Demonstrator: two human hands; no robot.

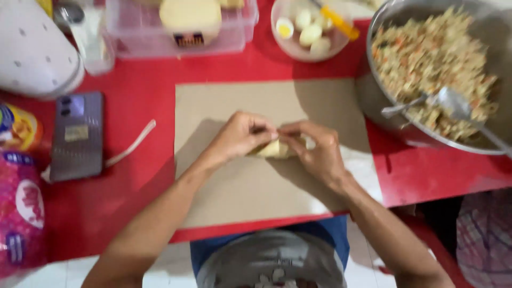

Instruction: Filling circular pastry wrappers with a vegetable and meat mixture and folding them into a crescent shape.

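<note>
Both hands meet over a brown paper sheet (240, 186) lying on the red table (138, 90). My left hand (240, 136) and my right hand (314, 149) pinch a small pale yellow piece of dough (273, 149) between their fingertips, just above the sheet. Most of the dough is hidden by the fingers. The picture is blurred by motion.
A large metal bowl (373, 101) of chopped filling with a spoon (453, 104) stands at the right. A bowl of peeled eggs (306, 29) and a clear plastic box (181, 26) are at the back. A phone (77, 136) and coloured packets (21, 213) lie left.
</note>
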